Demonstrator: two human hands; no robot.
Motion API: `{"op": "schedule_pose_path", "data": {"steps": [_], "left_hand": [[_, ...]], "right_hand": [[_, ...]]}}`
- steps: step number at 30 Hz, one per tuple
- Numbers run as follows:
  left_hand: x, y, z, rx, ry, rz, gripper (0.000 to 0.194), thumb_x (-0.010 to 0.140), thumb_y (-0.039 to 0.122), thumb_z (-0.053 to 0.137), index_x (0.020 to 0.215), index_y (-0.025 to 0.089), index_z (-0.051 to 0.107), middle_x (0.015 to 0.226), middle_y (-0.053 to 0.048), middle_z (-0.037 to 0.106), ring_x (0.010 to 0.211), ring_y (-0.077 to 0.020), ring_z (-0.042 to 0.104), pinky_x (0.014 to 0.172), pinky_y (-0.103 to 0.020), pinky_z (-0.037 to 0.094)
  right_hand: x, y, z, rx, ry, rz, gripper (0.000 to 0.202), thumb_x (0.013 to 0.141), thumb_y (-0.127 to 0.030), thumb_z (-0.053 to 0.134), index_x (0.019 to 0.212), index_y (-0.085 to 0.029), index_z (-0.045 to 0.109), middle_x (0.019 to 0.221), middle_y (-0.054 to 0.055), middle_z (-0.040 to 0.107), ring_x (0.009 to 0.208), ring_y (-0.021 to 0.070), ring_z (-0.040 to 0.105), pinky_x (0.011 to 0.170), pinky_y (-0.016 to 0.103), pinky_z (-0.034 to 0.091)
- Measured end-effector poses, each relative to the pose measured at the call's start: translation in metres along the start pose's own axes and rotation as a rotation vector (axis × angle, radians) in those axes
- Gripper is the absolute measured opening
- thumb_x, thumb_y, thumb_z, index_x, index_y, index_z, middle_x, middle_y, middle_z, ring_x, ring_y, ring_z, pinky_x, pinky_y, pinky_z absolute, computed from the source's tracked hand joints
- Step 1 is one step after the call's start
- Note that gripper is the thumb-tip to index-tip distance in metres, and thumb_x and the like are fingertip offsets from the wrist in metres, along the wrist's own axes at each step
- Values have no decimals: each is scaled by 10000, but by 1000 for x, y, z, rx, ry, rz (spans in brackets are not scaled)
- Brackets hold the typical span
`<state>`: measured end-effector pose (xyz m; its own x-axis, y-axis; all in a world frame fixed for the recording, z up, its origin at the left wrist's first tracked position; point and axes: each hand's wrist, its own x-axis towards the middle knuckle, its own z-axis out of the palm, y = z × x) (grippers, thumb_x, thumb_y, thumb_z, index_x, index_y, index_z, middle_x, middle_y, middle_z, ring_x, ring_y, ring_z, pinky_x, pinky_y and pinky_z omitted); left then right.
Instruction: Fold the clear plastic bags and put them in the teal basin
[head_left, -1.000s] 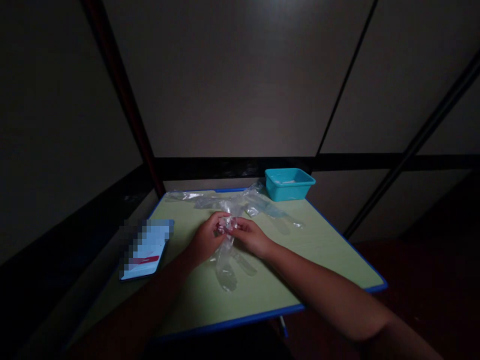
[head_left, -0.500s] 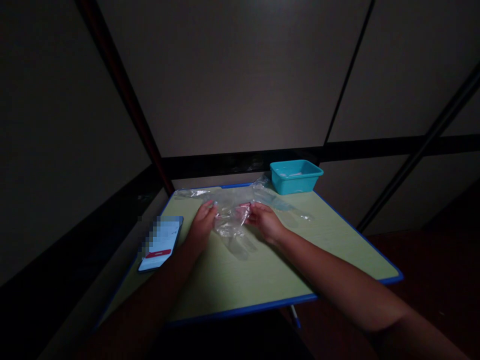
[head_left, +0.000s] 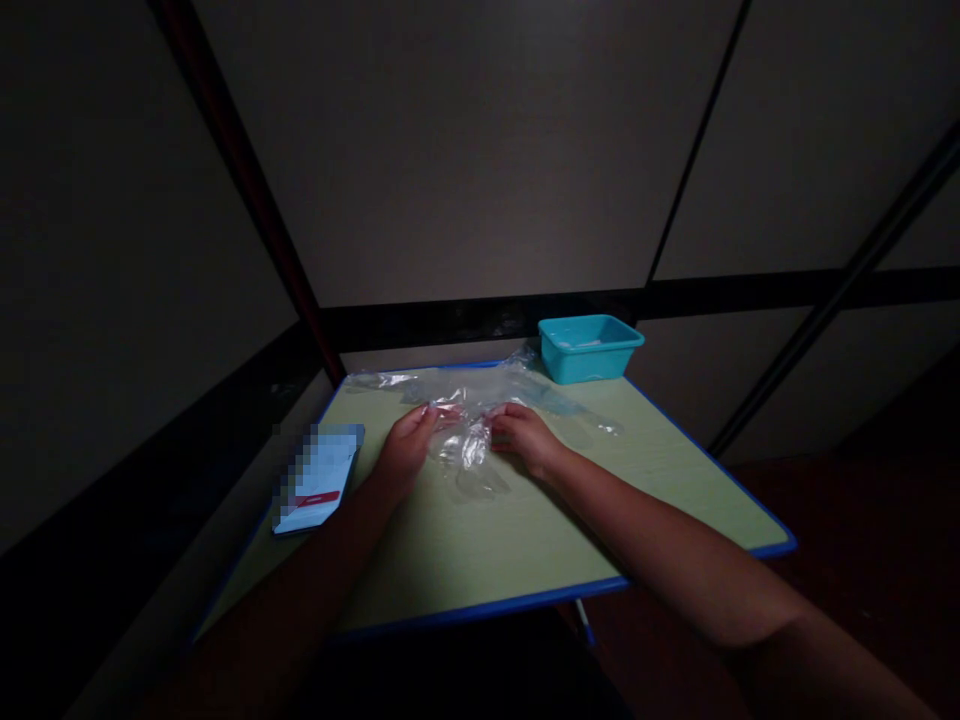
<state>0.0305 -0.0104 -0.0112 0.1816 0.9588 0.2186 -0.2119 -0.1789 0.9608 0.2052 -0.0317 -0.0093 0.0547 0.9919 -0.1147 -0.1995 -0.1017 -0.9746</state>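
Note:
Between my two hands is a clear, thin disposable plastic glove [head_left: 474,450], crumpled and shiny, its finger-like ends hanging toward me over the table. My left hand [head_left: 409,440] pinches its left side, thumb and fingers closed on the film. On the other side my right hand [head_left: 521,435] is closed on the film near the middle of the glove. Behind the hands, more clear plastic gloves [head_left: 382,381] lie spread flat across the back of the table; where one ends and another starts is hard to tell.
The light green table [head_left: 525,540] has a blue rim. A turquoise plastic basket [head_left: 589,362] stands at its back right corner with something pale inside. A phone [head_left: 330,470] with a lit screen lies at the left edge. A panelled wall [head_left: 480,180] rises behind.
My right hand has moved slightly left, closer to my left hand. The glove's film has bunched up between them, and its finger ends have shifted. The view has tilted slightly.

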Motion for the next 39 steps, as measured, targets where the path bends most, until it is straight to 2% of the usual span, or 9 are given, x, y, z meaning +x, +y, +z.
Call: {"op": "schedule_pose_path", "data": {"steps": [3,6,11,14,19,28,31,35,39], "left_hand": [[0,5,1,-22,88,38,334,756,452,617,855,135,653,834,-72,698,870,-207,647,903,-340,445],[1,12,-1,-125,140,-51,342,806,431,559,964,134,619,817,-72,693,805,-204,664,849,-357,478],[4,20,-5,-253,-19,-315,480,902,474,367,1306,227,447,981,-102,671,821,-217,670,723,-355,520],[4,20,-6,-280,-77,-388,503,913,486,326,1349,247,407,948,-104,678,772,-216,675,719,-356,519],[2,22,-5,-240,-51,-447,524,912,492,322,1330,193,425,870,-117,693,633,-208,672,644,-341,524],[3,25,-5,-192,123,-441,379,886,469,422,971,153,612,572,-38,623,405,-111,538,361,-173,382],[6,21,-8,-247,127,-411,403,879,507,406,936,166,613,568,-12,595,364,-90,483,317,-164,331],[8,18,-9,-326,147,-360,408,902,497,358,991,179,598,701,-34,632,501,-122,584,441,-223,466],[7,15,-7,-261,153,-309,240,804,343,597,960,161,590,726,-25,635,542,-116,606,507,-220,487]], "right_hand": [[4,2,-2,-50,45,-49,67,620,-180,588,658,-167,534,623,-13,562,555,104,522,501,220,429],[7,1,-5,-42,108,-93,69,666,-224,578,696,-172,543,619,-12,566,534,109,526,471,216,419],[1,-9,-6,98,5,51,373,789,-535,485,876,-182,567,718,39,636,602,173,612,461,276,475],[-5,-12,-6,64,-87,70,310,761,-463,581,812,-158,598,730,58,657,627,177,626,482,281,497],[1,-8,-11,87,-136,13,130,674,-224,681,659,-150,575,603,11,635,504,108,568,482,225,466],[11,-16,-20,248,38,10,182,845,-316,520,717,-187,522,604,5,619,561,141,596,542,275,494],[9,-19,-20,341,-61,42,298,880,-433,430,788,-193,582,708,18,652,660,152,619,634,306,515],[5,-11,-17,246,-253,49,199,754,-377,633,811,-186,628,842,31,686,793,149,632,719,276,499],[2,0,-12,133,-250,61,223,592,-254,762,697,-153,594,718,31,678,746,167,650,680,275,496]]}}
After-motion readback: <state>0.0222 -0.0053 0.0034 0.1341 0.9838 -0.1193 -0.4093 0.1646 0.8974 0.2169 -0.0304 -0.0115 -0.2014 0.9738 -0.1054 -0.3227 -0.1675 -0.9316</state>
